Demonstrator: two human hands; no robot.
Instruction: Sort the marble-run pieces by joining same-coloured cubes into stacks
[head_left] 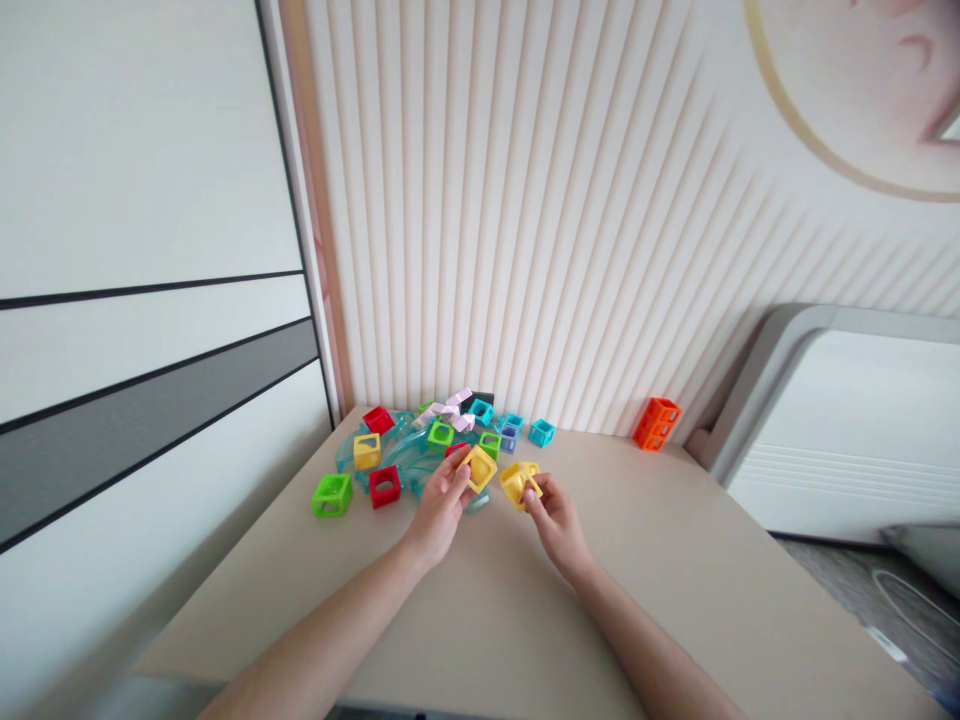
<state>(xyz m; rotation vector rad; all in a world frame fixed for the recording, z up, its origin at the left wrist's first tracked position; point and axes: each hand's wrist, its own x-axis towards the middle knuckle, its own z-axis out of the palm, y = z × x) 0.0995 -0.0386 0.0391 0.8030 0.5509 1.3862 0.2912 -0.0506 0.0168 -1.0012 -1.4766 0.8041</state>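
Forearms [334, 625]: over surface [517, 620].
Left hand [436, 515]: fingers pinching yellow block [481, 469].
Right hand [556, 525]: fingers gripping second yellow block [516, 484], apart.
Orange stack [657, 425]: apparently done.
Coloured pieces [409, 450]: beyond left hand, mostly unstacked.

Three yellow blocks [481, 468], three red [379, 420], three turquoise [541, 432], at least three green [331, 495], one periwinkle [508, 437], one orange stack [657, 424]

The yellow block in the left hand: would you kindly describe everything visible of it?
The yellow block is a boxy frame, apparently plastic, with an opening facing the camera. The left hand holds it tilted by its left edge. It shows left of, and apart from, the yellow piece in the right hand.
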